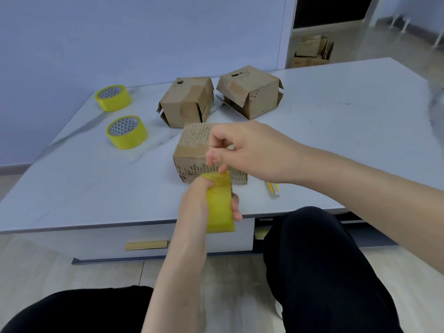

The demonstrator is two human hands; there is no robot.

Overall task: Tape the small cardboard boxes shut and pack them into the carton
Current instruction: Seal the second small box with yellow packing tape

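Left hand (204, 200) curled round yellow tape roll (219, 207) at bench (96, 188) near edge. Right hand (247, 150) pinches tape end (224, 173) (fingers bent) over small box (192, 152), sitting near same edge.

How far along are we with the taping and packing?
Done: nothing sealed that I can see; the back-left box and back-right box show loose side flaps. In hand: left hand grips a tape roll, right hand pinches its end by the near box. Left: tape all three, then pack them.
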